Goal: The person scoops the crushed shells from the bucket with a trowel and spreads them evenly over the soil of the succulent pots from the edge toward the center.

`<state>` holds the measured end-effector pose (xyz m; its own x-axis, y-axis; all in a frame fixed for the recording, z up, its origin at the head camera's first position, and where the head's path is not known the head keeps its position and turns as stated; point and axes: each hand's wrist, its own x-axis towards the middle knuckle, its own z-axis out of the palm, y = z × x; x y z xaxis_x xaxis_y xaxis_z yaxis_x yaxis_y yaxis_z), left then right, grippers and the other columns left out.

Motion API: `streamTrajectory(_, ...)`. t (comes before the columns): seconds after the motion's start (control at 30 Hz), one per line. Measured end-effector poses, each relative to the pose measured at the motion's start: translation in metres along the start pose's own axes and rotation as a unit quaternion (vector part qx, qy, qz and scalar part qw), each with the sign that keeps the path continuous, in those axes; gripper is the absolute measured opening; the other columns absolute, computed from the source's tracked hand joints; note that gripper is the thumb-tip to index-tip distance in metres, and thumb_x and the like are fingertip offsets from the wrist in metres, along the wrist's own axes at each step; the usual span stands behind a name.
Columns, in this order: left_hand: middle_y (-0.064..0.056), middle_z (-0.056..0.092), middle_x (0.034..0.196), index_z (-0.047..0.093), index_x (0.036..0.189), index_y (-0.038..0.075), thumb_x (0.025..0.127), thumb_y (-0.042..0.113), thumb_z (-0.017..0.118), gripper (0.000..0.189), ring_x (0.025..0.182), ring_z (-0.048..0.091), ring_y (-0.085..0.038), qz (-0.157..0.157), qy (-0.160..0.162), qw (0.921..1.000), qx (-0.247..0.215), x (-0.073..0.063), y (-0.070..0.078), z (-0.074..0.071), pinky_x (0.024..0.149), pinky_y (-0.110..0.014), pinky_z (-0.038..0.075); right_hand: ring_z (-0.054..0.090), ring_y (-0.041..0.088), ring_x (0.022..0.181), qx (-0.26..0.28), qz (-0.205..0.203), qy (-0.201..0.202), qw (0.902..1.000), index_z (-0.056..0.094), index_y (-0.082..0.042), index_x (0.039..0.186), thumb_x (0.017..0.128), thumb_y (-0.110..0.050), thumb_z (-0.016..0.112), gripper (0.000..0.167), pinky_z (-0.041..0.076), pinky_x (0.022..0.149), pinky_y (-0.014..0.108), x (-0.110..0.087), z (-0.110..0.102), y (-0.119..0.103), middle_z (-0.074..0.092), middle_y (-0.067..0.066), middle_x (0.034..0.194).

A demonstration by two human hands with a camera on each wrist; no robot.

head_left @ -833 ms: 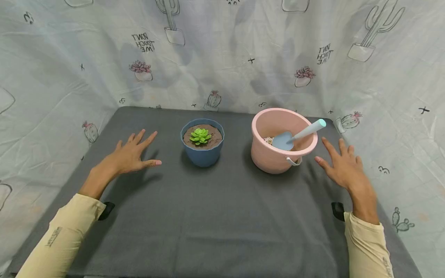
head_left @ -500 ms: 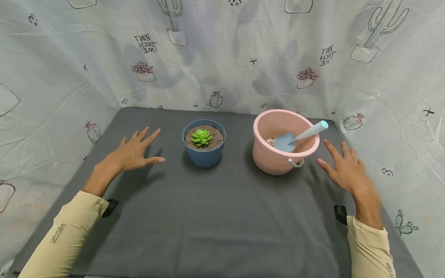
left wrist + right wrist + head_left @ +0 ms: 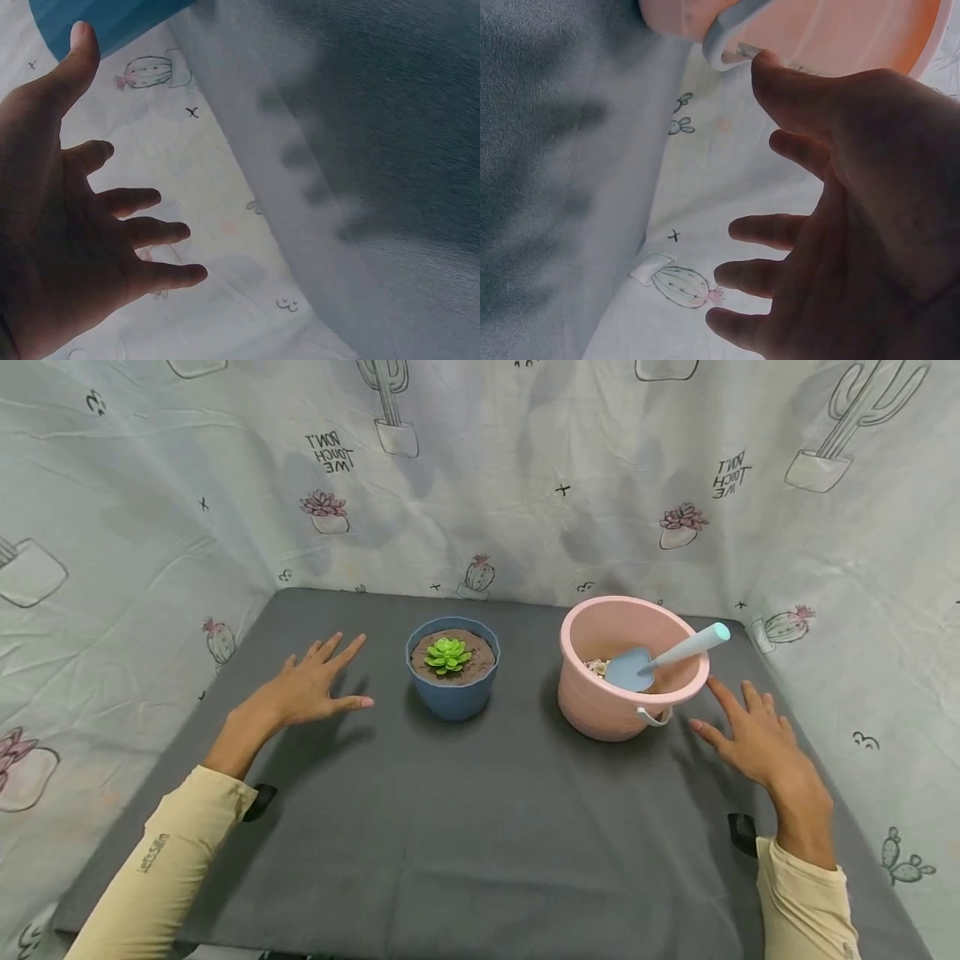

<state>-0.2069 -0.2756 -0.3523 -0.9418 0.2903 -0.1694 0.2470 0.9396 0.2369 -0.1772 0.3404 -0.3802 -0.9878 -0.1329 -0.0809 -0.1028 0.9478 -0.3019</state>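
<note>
In the head view my left hand hovers over the table's left side, fingers spread, holding nothing. To its right, apart from it, stands a blue flowerpot filled with brown soil, a small green succulent at its centre. My right hand has its fingers spread just right of a pink bucket; whether a fingertip touches the bucket I cannot tell. A trowel with a pale handle leans inside the bucket over small pale pieces. The right wrist view shows the bucket's handle near my thumb.
A dark grey cloth covers the table. White sheeting printed with cacti hangs behind the table and along both sides, close to my right hand.
The head view has shifted, so the scene sits slightly further right. My right hand appears a little closer to the bucket. Pot, bucket and trowel keep their places on the table.
</note>
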Motion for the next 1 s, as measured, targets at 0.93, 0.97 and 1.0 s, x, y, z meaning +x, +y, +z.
streamTrajectory(0.93, -0.020, 0.021, 0.174, 0.025, 0.168, 0.012, 0.097, 0.067, 0.060, 0.096, 0.155, 0.040, -0.040, 0.213, 0.004, 0.9768, -0.024, 0.124, 0.242, -0.009, 0.121, -0.054, 0.043, 0.062, 0.041, 0.098, -0.166, -0.219, 0.059, 0.9598, 0.078, -0.002, 0.107, 0.080, -0.028, 0.091, 0.040, 0.049, 0.081, 0.057, 0.067, -0.075, -0.078, 0.075, 0.015, 0.104)
streamTrajectory(0.97, -0.020, 0.021, 0.174, 0.025, 0.167, 0.011, 0.097, 0.067, 0.061, 0.097, 0.154, 0.040, -0.041, 0.215, 0.001, 0.9762, -0.029, 0.125, 0.243, -0.006, 0.120, -0.054, 0.044, 0.061, 0.040, 0.096, -0.171, -0.209, 0.051, 0.9615, 0.079, -0.003, 0.103, 0.077, -0.031, 0.092, 0.040, 0.048, 0.080, 0.056, 0.069, -0.072, -0.079, 0.075, 0.013, 0.101)
streamTrajectory(1.0, -0.021, 0.021, 0.174, 0.026, 0.167, 0.011, 0.096, 0.067, 0.062, 0.097, 0.153, 0.042, -0.041, 0.218, 0.001, 0.9753, -0.033, 0.126, 0.244, -0.003, 0.120, -0.053, 0.044, 0.059, 0.038, 0.095, -0.177, -0.201, 0.047, 0.9624, 0.080, -0.005, 0.099, 0.075, -0.034, 0.093, 0.039, 0.047, 0.078, 0.053, 0.071, -0.070, -0.081, 0.074, 0.011, 0.097)
